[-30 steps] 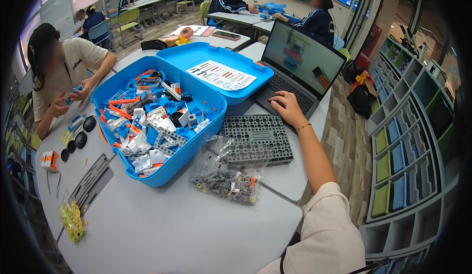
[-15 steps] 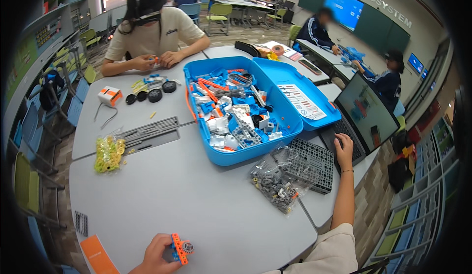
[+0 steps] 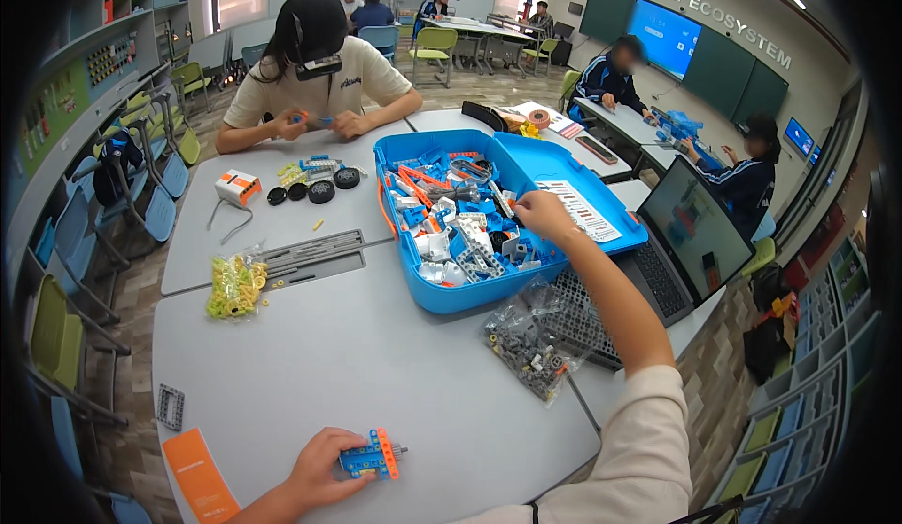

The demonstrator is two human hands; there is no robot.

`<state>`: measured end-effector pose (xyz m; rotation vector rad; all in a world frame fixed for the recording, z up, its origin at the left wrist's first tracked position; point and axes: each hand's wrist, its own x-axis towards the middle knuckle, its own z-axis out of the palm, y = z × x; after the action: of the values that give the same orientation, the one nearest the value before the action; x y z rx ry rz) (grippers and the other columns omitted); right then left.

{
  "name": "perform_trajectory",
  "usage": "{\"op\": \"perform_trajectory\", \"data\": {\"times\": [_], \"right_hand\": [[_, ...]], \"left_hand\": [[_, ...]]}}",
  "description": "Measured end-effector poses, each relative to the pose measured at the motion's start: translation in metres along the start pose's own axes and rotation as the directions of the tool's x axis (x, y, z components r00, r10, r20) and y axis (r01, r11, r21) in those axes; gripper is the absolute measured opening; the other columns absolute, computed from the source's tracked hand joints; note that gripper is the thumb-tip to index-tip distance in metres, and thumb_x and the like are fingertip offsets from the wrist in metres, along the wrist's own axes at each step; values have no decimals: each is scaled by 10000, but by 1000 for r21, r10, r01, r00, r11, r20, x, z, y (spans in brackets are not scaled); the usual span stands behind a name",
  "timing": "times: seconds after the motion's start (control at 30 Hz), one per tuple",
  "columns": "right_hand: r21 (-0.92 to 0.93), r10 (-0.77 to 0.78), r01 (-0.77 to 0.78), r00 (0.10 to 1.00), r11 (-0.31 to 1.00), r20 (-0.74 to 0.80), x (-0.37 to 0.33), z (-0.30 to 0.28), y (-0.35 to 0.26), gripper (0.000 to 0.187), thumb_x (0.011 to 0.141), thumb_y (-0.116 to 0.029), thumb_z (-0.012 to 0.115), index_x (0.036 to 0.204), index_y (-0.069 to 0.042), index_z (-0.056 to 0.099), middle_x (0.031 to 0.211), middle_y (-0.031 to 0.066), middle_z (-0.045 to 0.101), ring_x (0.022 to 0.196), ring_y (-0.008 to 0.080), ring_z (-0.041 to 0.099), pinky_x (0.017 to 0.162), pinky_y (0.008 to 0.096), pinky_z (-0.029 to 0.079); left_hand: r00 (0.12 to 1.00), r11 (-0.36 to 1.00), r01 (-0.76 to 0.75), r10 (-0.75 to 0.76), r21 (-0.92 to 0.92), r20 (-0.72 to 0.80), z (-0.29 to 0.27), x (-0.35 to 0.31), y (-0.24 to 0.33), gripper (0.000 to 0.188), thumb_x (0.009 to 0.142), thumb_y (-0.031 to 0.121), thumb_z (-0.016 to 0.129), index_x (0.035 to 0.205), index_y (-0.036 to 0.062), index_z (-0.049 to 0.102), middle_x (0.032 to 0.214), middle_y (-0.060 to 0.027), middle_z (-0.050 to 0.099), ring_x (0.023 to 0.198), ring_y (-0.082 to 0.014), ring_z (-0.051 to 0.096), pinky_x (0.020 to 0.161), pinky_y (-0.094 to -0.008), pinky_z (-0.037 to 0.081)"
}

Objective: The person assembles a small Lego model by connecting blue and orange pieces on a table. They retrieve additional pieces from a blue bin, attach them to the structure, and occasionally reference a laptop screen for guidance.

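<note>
My left hand [image 3: 324, 472], low over the near part of the table, grips a small building-brick assembly [image 3: 365, 460]. Its body is blue with an orange studless beam along the right side, and a grey part sticks out past the beam. Over the right side of the blue storage bin [image 3: 442, 300] is my right hand [image 3: 545, 216], its fingers curled and pointing down toward the parts. Whatever those fingers hold, if anything, I cannot make out. White, blue, orange and grey building pieces [image 3: 460, 228] fill much of the bin.
The bin's blue lid [image 3: 615, 214] and an open laptop [image 3: 700, 233] stand to the right. Nearby lie a bag of grey connectors [image 3: 531, 355] and grey perforated plates [image 3: 587, 312]. At left are a bag of yellow pieces [image 3: 235, 289] and an orange booklet [image 3: 200, 477]. Across sits a co-worker [image 3: 329, 82].
My right hand has left the laptop and reached over the bin. My left hand has turned the brick assembly, so its round grey gear no longer faces up. The view has shifted slightly.
</note>
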<state>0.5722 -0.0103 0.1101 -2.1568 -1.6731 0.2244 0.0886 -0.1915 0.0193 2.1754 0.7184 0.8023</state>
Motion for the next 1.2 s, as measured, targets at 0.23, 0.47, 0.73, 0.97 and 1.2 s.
{"op": "perform_trajectory", "data": {"times": [0.23,0.47,0.73,0.97,1.2], "right_hand": [[-307,365,-329,929,893,67,82,39,-1,306,793,-205,647,1050,-46,696,1120,160,659,1041,285,639,831,388,525],[324,236,-273,960,906,149,50,16,1,272,788,-247,723,973,-49,702,938,95,686,726,169,668,628,310,548],[948,-91,-66,991,313,99,-94,-19,-38,267,868,-196,675,1045,-7,615,823,54,643,686,106,643,628,237,551],[763,-370,-16,868,646,332,-218,22,-72,272,873,-232,644,1045,-23,625,770,10,628,670,96,608,617,236,491],[639,-406,100,843,763,353,-220,67,-75,297,884,-241,643,1085,-25,608,765,-7,604,663,62,554,591,231,473]], "left_hand": [[999,1000,29,-29,10,25,0,1,4,497,654,152,828,1078,59,585,1015,-115,573,933,-246,585,783,-334,500],[1000,988,-10,6,152,24,3,1,5,467,650,163,786,1061,68,585,992,-117,573,901,-284,571,764,-373,485],[999,962,-31,27,271,17,7,-2,5,451,633,196,754,1028,67,580,961,-122,557,828,-299,548,717,-392,446],[998,942,-50,55,330,-4,11,-3,8,439,631,192,736,1016,59,570,949,-123,545,795,-295,529,694,-392,424],[999,945,-39,30,323,33,9,-2,11,465,631,207,738,1028,49,555,966,-133,537,824,-301,527,720,-387,422]]}}
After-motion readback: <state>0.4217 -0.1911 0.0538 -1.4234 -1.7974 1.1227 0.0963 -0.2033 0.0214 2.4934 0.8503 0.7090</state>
